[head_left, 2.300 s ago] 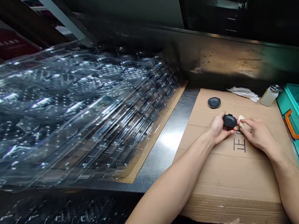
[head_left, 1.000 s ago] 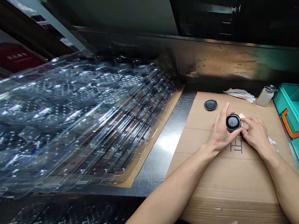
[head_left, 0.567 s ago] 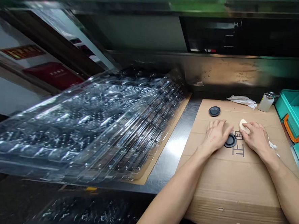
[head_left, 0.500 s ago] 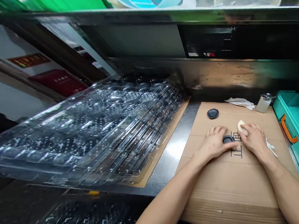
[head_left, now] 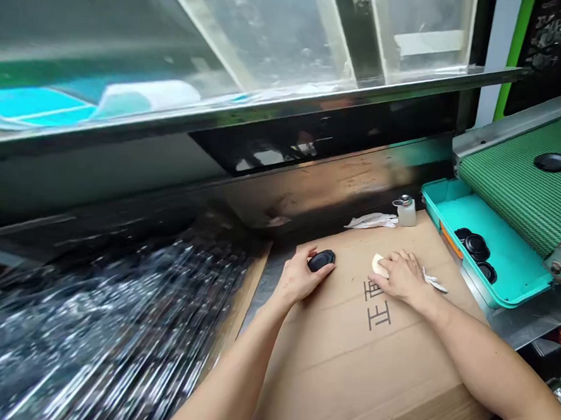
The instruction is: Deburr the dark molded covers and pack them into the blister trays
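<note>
My left hand (head_left: 300,276) is at the far left part of the cardboard sheet (head_left: 328,359), thumb and fingers curled around the edge of a black round cap-like part (head_left: 322,261). I cannot tell whether a second one lies under it. A cream-coloured pad (head_left: 378,265) is pinched in my right hand (head_left: 402,276), low over the printed characters on the cardboard. Beside the right wrist lies a small white cloth scrap (head_left: 434,281).
Clear plastic trays (head_left: 112,326) are stacked at the left. A white glove (head_left: 372,221) and a small bottle (head_left: 406,212) stand behind the cardboard. At the right, a teal bin (head_left: 510,249) holds several black parts, below a green conveyor (head_left: 542,194) carrying more.
The view has swung right, bringing the conveyor into sight. My left hand has moved the black part toward the cardboard's far left, where another lay; one shows there now. The right hand keeps the pad.
</note>
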Demonstrator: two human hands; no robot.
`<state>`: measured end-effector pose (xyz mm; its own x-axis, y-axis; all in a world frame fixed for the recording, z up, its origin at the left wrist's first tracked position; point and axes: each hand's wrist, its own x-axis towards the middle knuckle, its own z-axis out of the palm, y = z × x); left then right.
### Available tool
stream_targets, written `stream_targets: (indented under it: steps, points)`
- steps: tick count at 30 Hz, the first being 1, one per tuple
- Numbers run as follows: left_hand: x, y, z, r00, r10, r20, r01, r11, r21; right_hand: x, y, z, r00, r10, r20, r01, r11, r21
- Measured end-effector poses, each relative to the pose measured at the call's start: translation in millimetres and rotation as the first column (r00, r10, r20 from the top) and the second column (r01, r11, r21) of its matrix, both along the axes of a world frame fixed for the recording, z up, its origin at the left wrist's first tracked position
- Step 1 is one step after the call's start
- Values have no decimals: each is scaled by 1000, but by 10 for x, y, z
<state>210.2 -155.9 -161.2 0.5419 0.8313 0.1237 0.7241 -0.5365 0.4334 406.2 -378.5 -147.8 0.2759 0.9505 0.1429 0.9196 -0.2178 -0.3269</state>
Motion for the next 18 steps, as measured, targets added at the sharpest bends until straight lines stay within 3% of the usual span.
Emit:
stream_targets:
  steps: [3, 6, 8, 10, 11, 13, 16, 18]
  points:
    - [-34, 17, -89, 998, -41, -44, 42, 999, 29, -26, 2, -16, 1000, 19, 1, -19, 1000, -16]
    - [-68, 9, -81, 997, -31, -68, 33, 999, 34, -56, 21, -32, 1000, 25, 6, -25, 1000, -16]
    - [-1, -31, 35, 997, 13, -79, -5, 995, 97, -72, 44, -48, 1000, 24, 0, -24, 1000, -7]
    - [226, -135, 278, 998, 29, -48, -18, 973, 229, -89, 70, -75, 1000, 27, -8, -27, 1000, 4]
    - [417, -224, 448, 1000, -8, -18, 13, 955, 295, -100, 82, -92, 1000, 28, -9, -27, 1000, 12]
    - [959, -499, 856, 974, -223, 47, 187, 900, 394, -132, 98, -136, 999, 35, 1, -35, 999, 32]
    - [2062, -1145, 1449, 815, -576, 54, 525, 775, 352, -193, 108, -210, 999, 43, 21, -45, 996, 80]
    - [2845, -1645, 1690, 694, -707, 136, 634, 690, 349, -214, 120, -245, 998, 62, 7, -62, 992, 112]
